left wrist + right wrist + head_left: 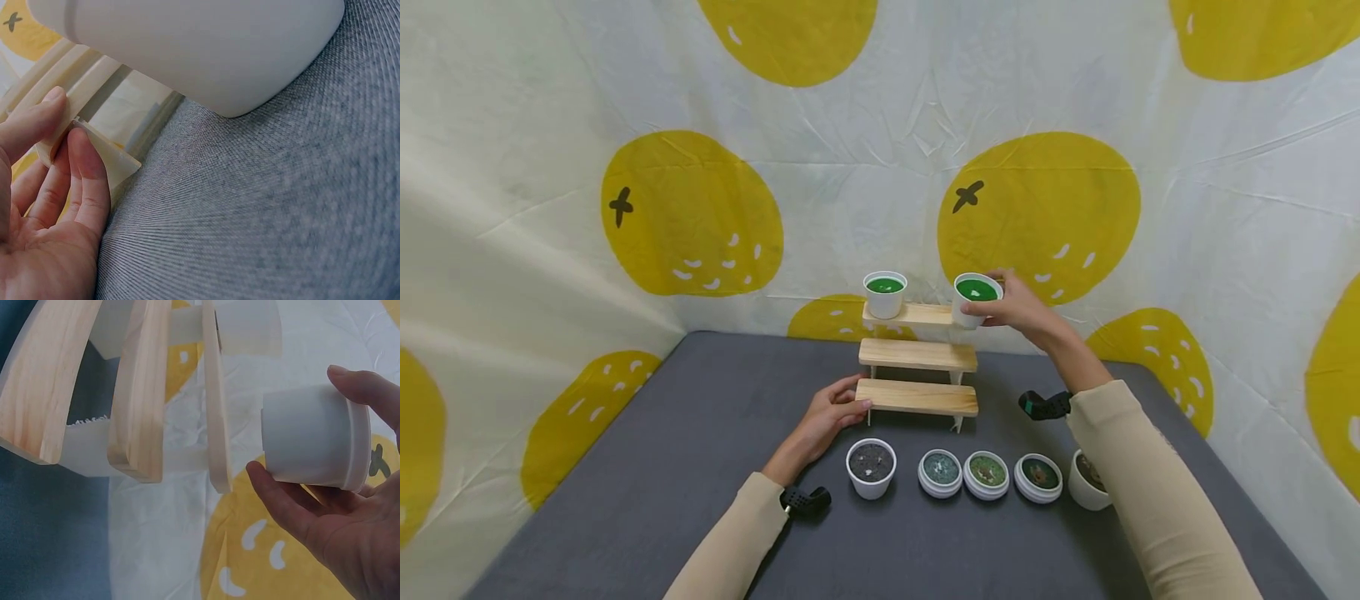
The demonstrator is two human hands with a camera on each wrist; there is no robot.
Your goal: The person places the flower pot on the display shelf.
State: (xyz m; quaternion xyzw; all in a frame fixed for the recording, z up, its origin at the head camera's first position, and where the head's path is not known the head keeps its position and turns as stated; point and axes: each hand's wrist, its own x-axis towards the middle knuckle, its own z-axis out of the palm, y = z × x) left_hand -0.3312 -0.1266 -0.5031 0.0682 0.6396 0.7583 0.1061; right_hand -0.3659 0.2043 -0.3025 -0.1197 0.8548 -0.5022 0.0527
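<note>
A small three-step wooden display stand [917, 355] stands on the table. My left hand [829, 414] grips the left end of its lowest step, thumb on top and fingers curled beneath, as the left wrist view shows at the step's end [53, 140]. My right hand [1018, 308] holds a white cup [312, 437] with a green surface inside, thumb on one side and fingers on the other. In the right wrist view a gap separates this cup's base from the top step [217, 406]. Another white cup with green inside [885, 296] stands on the top step's left end.
On the grey tabletop [700, 467], a white cup with dark contents [871, 468] stands near my left wrist. Right of it sit several low white tubs [940, 473] with patterned tops. A further cup [1086, 492] is partly behind my right sleeve. A patterned cloth [850, 192] hangs behind.
</note>
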